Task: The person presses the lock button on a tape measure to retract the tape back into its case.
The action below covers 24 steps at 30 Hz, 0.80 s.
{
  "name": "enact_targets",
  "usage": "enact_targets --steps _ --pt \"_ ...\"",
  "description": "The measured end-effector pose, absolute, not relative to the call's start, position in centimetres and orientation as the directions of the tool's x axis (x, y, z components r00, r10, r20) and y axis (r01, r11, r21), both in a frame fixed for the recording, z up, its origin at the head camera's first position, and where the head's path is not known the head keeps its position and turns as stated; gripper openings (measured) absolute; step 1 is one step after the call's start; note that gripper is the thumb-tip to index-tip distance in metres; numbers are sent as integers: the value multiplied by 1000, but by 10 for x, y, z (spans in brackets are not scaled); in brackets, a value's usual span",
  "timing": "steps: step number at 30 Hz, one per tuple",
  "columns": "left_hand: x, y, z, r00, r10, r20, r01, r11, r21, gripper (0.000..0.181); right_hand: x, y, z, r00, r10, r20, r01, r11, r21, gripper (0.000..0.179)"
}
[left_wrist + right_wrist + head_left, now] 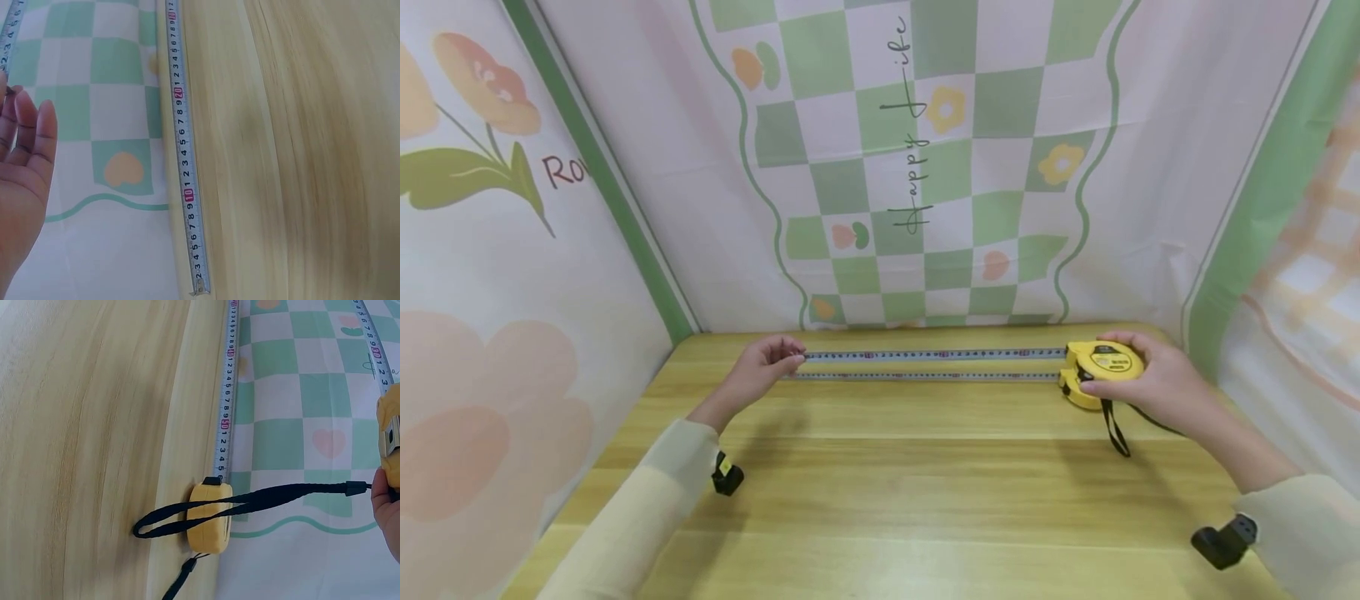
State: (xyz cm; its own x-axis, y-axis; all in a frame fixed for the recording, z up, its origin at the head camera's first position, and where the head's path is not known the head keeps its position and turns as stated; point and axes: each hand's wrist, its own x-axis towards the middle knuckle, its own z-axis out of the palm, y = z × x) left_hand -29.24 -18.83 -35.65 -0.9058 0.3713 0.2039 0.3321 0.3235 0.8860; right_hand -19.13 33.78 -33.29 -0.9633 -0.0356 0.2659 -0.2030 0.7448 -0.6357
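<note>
My left hand (767,362) pinches the end of a pulled-out tape blade (910,356) between thumb and fingers. At the other end of that blade, my right hand (1172,379) grips a yellow tape measure (1108,362), thumb along its near side. This tape is stretched across, raised over the table. Below it a second yellow tape measure (209,519) lies on the table, partly covered by the held one in the head view. Its blade (184,137) runs out nearly parallel along the tabletop, metal end hook showing. A black wrist strap (269,499) hangs from the held tape measure.
The wooden table (880,500) ends at the back against a patterned curtain (895,167), with more printed cloth (475,358) at the left and at the right. Small black cameras (727,475) are worn at both wrists.
</note>
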Motion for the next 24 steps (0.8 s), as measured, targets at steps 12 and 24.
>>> enact_targets --steps 12,24 --pt "-294 -182 -358 -902 377 211 336 305 891 21 -189 335 -335 -969 -27 246 -183 744 -643 78" --pt "-294 -176 -359 -892 391 225 349 281 894 17 -190 330 -335 -971 -20 239 -175 743 -647 79"
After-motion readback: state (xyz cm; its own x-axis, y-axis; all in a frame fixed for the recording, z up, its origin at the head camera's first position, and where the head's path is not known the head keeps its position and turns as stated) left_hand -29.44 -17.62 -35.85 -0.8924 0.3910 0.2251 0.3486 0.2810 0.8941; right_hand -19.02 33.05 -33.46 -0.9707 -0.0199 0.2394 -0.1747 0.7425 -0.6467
